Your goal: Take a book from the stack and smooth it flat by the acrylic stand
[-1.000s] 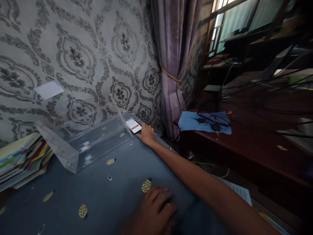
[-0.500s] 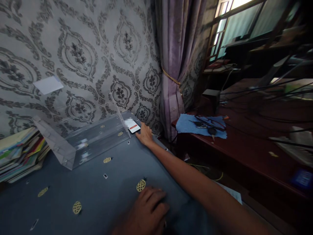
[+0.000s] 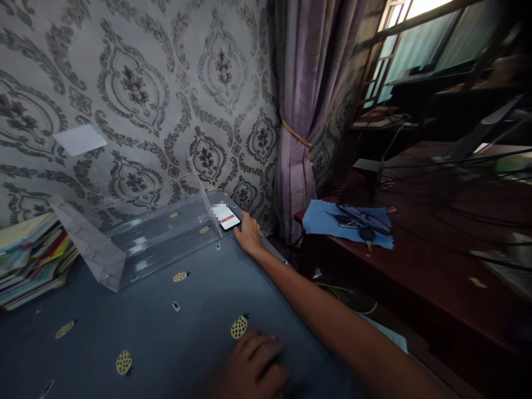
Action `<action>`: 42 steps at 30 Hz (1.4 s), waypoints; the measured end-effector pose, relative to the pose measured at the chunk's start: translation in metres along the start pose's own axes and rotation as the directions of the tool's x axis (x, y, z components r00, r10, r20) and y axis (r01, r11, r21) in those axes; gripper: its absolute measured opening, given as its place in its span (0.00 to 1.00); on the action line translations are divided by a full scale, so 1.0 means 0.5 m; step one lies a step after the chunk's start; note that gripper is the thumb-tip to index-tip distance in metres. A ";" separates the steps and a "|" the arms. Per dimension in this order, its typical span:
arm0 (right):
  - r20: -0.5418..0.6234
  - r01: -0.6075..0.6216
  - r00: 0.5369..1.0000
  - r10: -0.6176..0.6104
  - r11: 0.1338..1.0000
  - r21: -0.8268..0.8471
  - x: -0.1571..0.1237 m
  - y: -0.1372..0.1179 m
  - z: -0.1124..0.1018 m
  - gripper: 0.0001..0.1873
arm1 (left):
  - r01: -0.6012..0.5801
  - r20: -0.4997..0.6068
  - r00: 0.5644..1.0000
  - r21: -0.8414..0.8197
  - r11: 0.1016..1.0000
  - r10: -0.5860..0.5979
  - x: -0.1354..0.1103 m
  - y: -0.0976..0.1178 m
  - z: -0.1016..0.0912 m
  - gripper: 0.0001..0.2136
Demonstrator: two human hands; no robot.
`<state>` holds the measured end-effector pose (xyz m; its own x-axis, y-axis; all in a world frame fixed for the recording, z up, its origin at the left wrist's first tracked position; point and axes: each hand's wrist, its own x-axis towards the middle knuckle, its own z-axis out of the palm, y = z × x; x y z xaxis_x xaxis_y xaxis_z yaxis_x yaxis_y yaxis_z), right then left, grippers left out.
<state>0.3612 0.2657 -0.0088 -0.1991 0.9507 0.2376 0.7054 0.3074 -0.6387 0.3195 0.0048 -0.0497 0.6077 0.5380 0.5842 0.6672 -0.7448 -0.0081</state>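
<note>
At the far corner of the table, my right hand [image 3: 249,234] is at the right end of a phone [image 3: 229,217] with a lit white screen. My thumb and fingers close on the phone's near right corner, and part of the grip is hidden. The phone lies flat just right of a clear acrylic stand [image 3: 168,252]. Close to me, my left hand [image 3: 255,366] rests low over the grey-blue tablecloth [image 3: 187,343]. Its fingers are loosely bent and apart, with nothing seen in them; the hand is dark and slightly blurred.
A stack of books [image 3: 35,260] stands left of the acrylic stand. A white card [image 3: 80,139] is on the patterned wall. A purple curtain [image 3: 297,127] hangs behind. On the red-brown desk [image 3: 419,277] are a blue cloth [image 3: 318,217] with keys [image 3: 366,235], and tangled cables.
The view has shifted slightly. My right hand stays at the phone, with hardly any movement against the table. My left hand stays low in the view.
</note>
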 end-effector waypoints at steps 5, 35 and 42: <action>0.009 0.001 1.000 -0.001 1.000 0.006 0.005 0.005 0.005 0.30 | 0.010 -0.057 0.998 0.009 1.000 -0.010 -0.011 -0.002 0.022 0.09; -0.197 0.390 0.914 -0.354 0.900 0.193 -0.033 -0.018 -0.005 0.19 | 0.533 0.246 0.832 -0.606 0.590 -0.498 0.043 -0.063 -0.166 0.11; 0.032 0.760 0.603 -0.797 0.586 0.283 -0.160 -0.088 0.021 0.17 | 0.687 0.208 0.710 -0.416 0.596 -0.673 -0.051 -0.164 -0.284 0.12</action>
<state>0.3390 0.1765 -0.0077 -0.7045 0.3293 0.6287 0.0694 0.9136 -0.4007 0.1881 -0.0040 0.0511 0.0716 0.9652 0.2514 0.6362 -0.2383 0.7338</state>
